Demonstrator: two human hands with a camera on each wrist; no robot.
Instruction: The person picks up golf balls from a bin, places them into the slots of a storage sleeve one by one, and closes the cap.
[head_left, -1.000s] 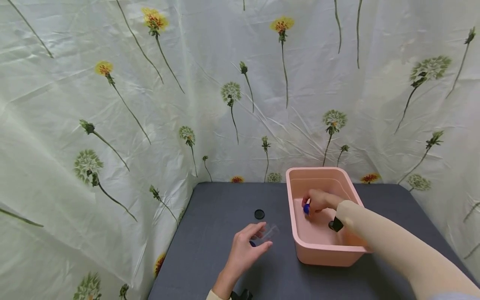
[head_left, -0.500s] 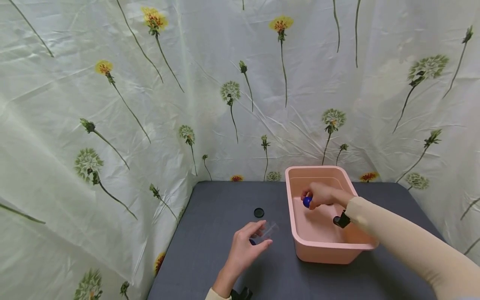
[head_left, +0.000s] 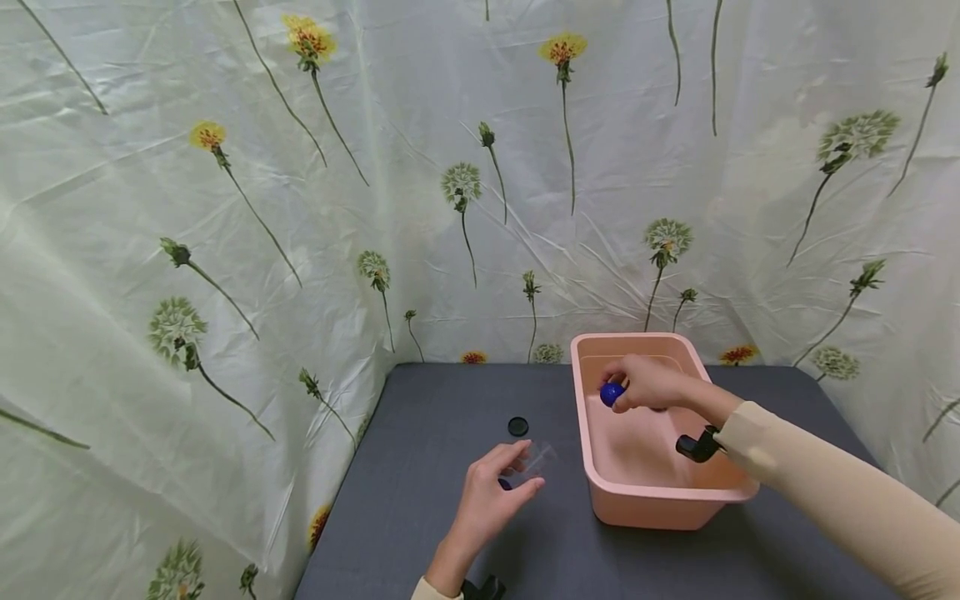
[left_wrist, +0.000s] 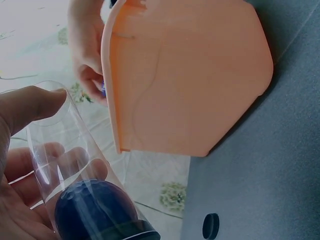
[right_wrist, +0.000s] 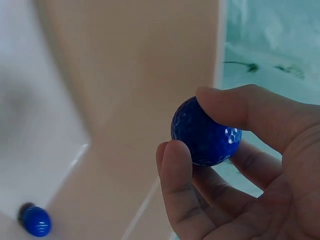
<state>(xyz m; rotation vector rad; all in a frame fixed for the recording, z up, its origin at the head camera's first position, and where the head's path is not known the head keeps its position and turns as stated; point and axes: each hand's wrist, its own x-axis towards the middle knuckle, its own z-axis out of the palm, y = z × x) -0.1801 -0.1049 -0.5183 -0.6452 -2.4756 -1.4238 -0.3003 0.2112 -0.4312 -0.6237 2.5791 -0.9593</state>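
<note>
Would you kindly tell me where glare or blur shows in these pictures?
Right wrist: bright glints on the held blue ball, the pink bin blurred behind it; left wrist: pale reflections streaking the clear tube; head: sheen on the flowered curtain.

Pretty soft, even light in the head view, with a whitish sheen on the left side of the curtain (head_left: 420,183) and fuzzy shadows on the table (head_left: 442,425) at the pink bin's (head_left: 656,510) near side. Left wrist view looks hazy, glints on the clear tube (left_wrist: 80,135). Right wrist: held blue ball (right_wrist: 204,135) crisp, bin blurry, teal cast.
</note>
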